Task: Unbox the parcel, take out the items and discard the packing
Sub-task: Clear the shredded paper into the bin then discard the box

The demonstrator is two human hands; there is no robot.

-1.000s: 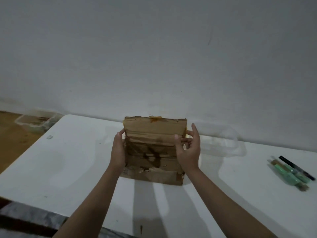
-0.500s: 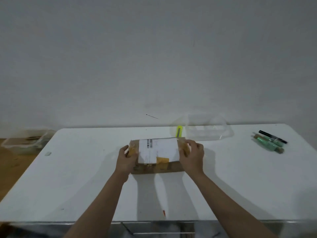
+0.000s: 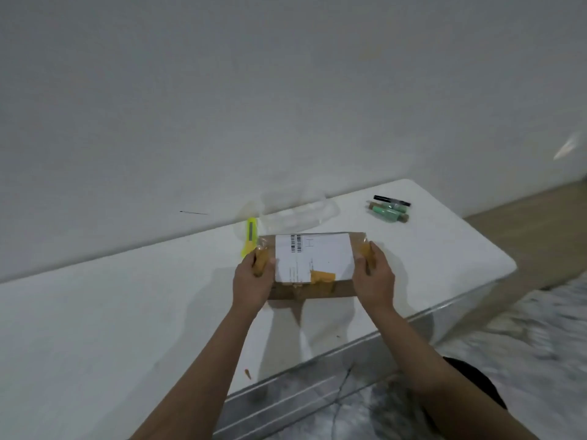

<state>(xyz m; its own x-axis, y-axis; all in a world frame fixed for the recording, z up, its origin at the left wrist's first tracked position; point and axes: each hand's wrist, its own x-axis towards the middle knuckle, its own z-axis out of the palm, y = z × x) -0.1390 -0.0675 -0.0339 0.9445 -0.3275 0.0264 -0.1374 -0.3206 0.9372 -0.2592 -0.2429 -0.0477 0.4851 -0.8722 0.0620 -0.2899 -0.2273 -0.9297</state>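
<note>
The left hand (image 3: 253,278) grips the left end of the parcel (image 3: 313,265) and the right hand (image 3: 374,276) grips its right end, fingers curled round the taped edges. The parcel lies label-up on the white surface (image 3: 127,312). A yellow cutter (image 3: 250,235) lies just behind it, a clear plastic tray (image 3: 298,211) farther back, and green markers (image 3: 389,209) well apart to the right.

Brown cardboard parcel (image 3: 313,265), sealed, flat on the white table (image 3: 127,312), white barcode label and orange tape on top
</note>
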